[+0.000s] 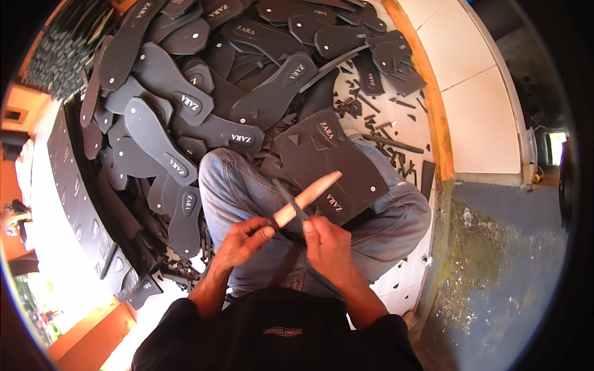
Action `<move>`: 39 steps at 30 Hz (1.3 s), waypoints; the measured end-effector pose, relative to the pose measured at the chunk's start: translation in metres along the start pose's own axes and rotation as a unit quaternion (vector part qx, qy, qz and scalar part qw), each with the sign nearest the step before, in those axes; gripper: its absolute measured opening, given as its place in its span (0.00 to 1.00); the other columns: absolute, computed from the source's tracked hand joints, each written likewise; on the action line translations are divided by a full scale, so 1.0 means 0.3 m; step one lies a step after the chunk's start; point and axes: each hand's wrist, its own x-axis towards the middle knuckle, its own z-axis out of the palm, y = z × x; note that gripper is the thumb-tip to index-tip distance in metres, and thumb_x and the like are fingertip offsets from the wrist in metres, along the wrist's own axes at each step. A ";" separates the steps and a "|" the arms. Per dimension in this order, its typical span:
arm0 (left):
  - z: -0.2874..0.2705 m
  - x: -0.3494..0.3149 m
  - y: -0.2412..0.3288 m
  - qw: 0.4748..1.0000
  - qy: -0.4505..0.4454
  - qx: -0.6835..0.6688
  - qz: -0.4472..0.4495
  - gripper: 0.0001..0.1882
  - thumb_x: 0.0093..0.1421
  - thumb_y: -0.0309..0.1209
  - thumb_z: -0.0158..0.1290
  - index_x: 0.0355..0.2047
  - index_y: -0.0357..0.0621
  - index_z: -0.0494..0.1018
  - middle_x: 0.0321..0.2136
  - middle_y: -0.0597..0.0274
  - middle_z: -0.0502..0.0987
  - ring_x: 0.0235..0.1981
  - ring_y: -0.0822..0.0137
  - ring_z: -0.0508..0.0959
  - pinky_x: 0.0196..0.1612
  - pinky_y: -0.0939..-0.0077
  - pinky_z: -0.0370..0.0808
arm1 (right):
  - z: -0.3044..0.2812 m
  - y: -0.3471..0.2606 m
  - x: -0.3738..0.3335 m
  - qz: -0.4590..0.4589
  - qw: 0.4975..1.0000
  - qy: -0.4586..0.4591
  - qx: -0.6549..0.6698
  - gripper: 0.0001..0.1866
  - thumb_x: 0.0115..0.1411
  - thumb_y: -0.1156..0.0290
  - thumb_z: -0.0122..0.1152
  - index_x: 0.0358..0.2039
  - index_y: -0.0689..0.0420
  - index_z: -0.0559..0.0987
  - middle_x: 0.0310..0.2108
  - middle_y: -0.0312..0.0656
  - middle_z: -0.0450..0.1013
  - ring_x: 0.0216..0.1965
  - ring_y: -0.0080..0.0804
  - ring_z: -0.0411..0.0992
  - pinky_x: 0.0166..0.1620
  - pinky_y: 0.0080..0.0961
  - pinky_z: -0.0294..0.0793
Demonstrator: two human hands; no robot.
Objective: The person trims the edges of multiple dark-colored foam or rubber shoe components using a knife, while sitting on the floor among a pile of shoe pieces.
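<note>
My left hand (243, 240) grips the near end of a pale wooden stick (312, 193) that points up and to the right over my lap. My right hand (328, 244) holds a thin dark blade (289, 199) laid across the stick near its lower end. Both hands hover above my knees in blue jeans (232, 185). A dark foam sheet (337, 162) with cut-out corners rests on my right thigh, just behind the stick.
A big heap of dark sole-shaped cutouts (161, 139) fills the floor ahead and to the left. Offcut scraps (377, 127) lie on white tiles at the right. An orange curb (433, 117) and a grey-blue wall (501, 247) border the right side. Stacked dark sheets (74, 191) lie at the left.
</note>
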 end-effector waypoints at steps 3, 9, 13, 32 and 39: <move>-0.084 -0.029 -0.032 0.994 0.028 -0.101 -0.026 0.15 0.59 0.37 0.53 0.34 0.33 0.74 0.18 0.64 0.72 0.16 0.76 0.68 0.20 0.80 0.65 | -0.011 0.032 0.010 -0.030 0.997 0.022 -0.067 0.11 0.62 0.63 0.49 0.28 0.56 0.72 0.22 0.47 0.72 0.22 0.50 0.71 0.23 0.41 0.68; -0.001 -0.001 0.005 0.960 0.180 0.129 0.171 0.11 0.49 0.25 0.62 0.34 0.39 0.77 0.23 0.65 0.75 0.25 0.74 0.72 0.30 0.79 0.69 | 0.012 0.032 -0.015 0.192 0.937 -0.161 0.245 0.15 0.65 0.60 0.45 0.30 0.59 0.72 0.15 0.43 0.68 0.16 0.38 0.69 0.21 0.31 0.66; -0.142 -0.025 -0.024 0.965 0.230 0.116 0.041 0.10 0.50 0.25 0.61 0.34 0.36 0.77 0.25 0.61 0.77 0.26 0.73 0.74 0.31 0.79 0.71 | -0.048 0.075 -0.009 0.215 0.939 -0.138 0.229 0.15 0.64 0.60 0.47 0.28 0.58 0.72 0.15 0.41 0.67 0.15 0.34 0.67 0.21 0.29 0.65; 0.001 -0.008 0.026 0.994 0.032 -0.072 -0.071 0.11 0.54 0.34 0.59 0.31 0.38 0.76 0.20 0.63 0.76 0.20 0.75 0.73 0.24 0.80 0.68 | 0.015 0.046 -0.036 0.072 0.989 -0.030 0.122 0.13 0.62 0.65 0.51 0.25 0.60 0.72 0.14 0.40 0.64 0.14 0.25 0.62 0.20 0.24 0.63; 0.045 0.000 0.031 0.977 0.161 0.066 0.122 0.13 0.49 0.28 0.63 0.33 0.34 0.77 0.24 0.62 0.76 0.24 0.71 0.74 0.30 0.80 0.70 | 0.020 0.023 0.014 0.215 0.911 -0.103 0.336 0.15 0.65 0.63 0.46 0.29 0.61 0.73 0.14 0.34 0.65 0.13 0.18 0.61 0.16 0.17 0.58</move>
